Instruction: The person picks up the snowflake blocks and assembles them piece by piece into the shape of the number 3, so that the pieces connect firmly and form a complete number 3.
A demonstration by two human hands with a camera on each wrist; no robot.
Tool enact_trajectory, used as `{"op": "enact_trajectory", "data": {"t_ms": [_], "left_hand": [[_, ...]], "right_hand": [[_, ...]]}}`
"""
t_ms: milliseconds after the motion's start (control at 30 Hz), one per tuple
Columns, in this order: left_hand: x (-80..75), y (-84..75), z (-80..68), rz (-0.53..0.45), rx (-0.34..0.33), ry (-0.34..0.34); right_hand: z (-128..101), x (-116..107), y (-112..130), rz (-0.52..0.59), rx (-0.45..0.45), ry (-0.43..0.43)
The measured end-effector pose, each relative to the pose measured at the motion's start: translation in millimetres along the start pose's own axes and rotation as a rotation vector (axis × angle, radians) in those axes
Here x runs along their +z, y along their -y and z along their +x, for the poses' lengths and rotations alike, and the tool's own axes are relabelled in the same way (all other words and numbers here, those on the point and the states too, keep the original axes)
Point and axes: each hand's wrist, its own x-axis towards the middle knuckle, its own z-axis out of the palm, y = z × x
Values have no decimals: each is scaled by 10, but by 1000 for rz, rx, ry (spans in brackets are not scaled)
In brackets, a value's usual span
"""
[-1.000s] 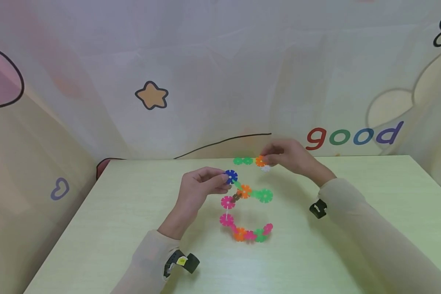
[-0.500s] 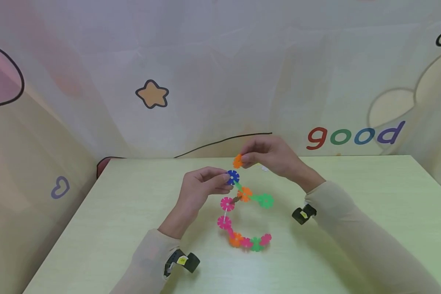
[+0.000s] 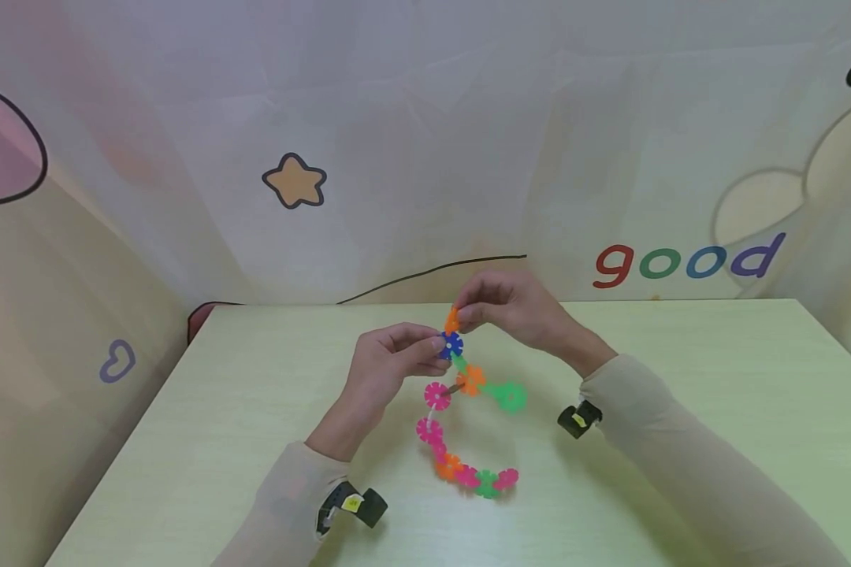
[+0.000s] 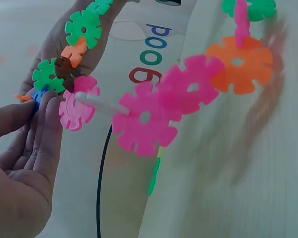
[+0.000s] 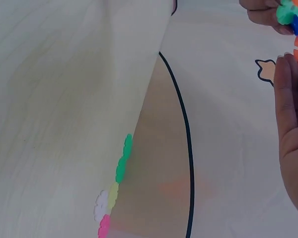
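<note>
A chain of interlocking snowflake discs hangs over the table in the head view. My left hand [image 3: 400, 356] pinches the blue disc [image 3: 455, 345] at its upper end between thumb and fingers. My right hand [image 3: 514, 311] pinches an orange disc [image 3: 451, 320], held edge-on at the top of the blue one; whether their slots are engaged I cannot tell. Below the blue disc come a green piece and another orange disc [image 3: 471, 380], with a green branch [image 3: 512, 398] to the right. Pink discs [image 4: 145, 118], a white one seen edge-on and further discs curve down toward the tabletop.
Along the table's far edge in the right wrist view lie loose discs: green ones [image 5: 123, 161], a yellow one [image 5: 112, 195], a white one [image 5: 100, 206] and a pink one [image 5: 104, 226]. A printed cloth backdrop [image 3: 425, 157] rises behind the pale table [image 3: 667, 417].
My right hand has brought the orange disc leftward from the table's far edge to the blue disc. My left hand stays nearly still, while the chain's lower end has swung toward me.
</note>
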Motion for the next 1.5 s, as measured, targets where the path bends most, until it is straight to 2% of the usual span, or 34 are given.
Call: {"op": "enact_trajectory", "data": {"t_ms": [133, 333, 500, 633, 867, 1133, 1233, 1333, 1500], "left_hand": [[2, -1, -2, -12, 3, 6], [7, -14, -5, -39, -4, -7], [12, -3, -7, -39, -11, -7], [11, 5, -8, -31, -13, 2], [-9, -6, -17, 2, 11, 23], [-18, 9, -7, 71, 13, 25], [-16, 13, -4, 93, 16, 14], [-17, 15, 1, 89, 21, 6], [-12, -5, 2, 53, 8, -8]], "right_hand": [[-18, 22, -18, -5, -47, -10], [-23, 57, -68, 44, -157, -6], [-39, 90, -88, 39, -167, -19], [-52, 108, -84, 14, -132, -32], [-59, 117, -16, -70, -19, -45], [-4, 83, 103, -178, 63, 29], [14, 5, 111, -257, 123, 12], [16, -143, 39, -332, 193, -46], [-6, -448, -263, -438, 243, -120]]}}
